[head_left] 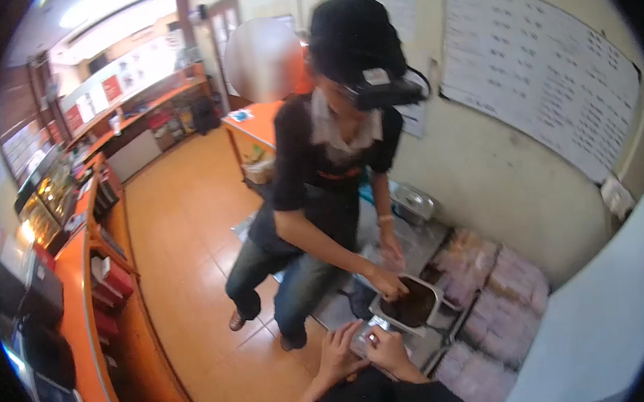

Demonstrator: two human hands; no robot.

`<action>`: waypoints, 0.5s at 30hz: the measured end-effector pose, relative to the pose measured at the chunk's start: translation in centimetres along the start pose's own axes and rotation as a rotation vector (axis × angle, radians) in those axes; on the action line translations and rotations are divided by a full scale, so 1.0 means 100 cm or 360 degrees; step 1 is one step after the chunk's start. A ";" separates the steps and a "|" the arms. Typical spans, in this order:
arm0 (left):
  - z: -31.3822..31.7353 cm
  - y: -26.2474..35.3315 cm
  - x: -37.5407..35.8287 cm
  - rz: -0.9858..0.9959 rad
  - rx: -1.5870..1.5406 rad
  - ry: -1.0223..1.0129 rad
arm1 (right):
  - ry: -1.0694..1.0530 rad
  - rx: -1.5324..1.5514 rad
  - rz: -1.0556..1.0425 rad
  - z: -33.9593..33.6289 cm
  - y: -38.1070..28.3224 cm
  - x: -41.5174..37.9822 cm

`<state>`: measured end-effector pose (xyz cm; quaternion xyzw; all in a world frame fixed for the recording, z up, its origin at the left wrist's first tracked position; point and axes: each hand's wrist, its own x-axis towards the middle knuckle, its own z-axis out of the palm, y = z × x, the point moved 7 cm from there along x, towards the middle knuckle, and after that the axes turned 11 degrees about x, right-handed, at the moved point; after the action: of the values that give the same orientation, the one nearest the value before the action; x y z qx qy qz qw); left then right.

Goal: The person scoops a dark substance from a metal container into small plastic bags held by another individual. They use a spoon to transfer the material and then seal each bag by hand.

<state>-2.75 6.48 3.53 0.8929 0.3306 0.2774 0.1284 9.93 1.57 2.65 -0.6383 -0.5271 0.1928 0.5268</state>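
My left hand (339, 355) and my right hand (389, 353) are close together at the bottom centre, over the metal table (333, 312). Between them is a small clear, shiny plastic bag (359, 342). The left fingers curve along its left side, while the right fingers are bent in a pinch at its other side. What the bag contains is too small to make out. Just beyond my hands sits a steel pan (438, 299) of dark brown filling (421, 303). A co-worker's hand (389, 284) reaches into that pan.
A co-worker (328, 178) wearing a headset leans over the table opposite me. Several pinkish plastic-wrapped packs (502, 323) lie to the right, by the wall. Another steel pan (414, 203) stands farther back. An orange counter (82, 292) runs along the left.
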 end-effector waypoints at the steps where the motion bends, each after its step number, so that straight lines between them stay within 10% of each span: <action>1: 0.004 0.006 -0.001 0.0040 -0.0176 -0.0001 | 0.0040 -0.0020 0.0060 0.000 0.000 -0.003; 15: 0.021 0.000 -0.008 -0.0256 -0.0599 0.0176 | 0.0023 0.0046 0.0261 -0.032 -0.003 -0.002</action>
<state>-2.01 5.91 1.46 0.8074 0.3496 0.3716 0.2963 12.22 -0.17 4.04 -0.6731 -0.4665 0.2383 0.5220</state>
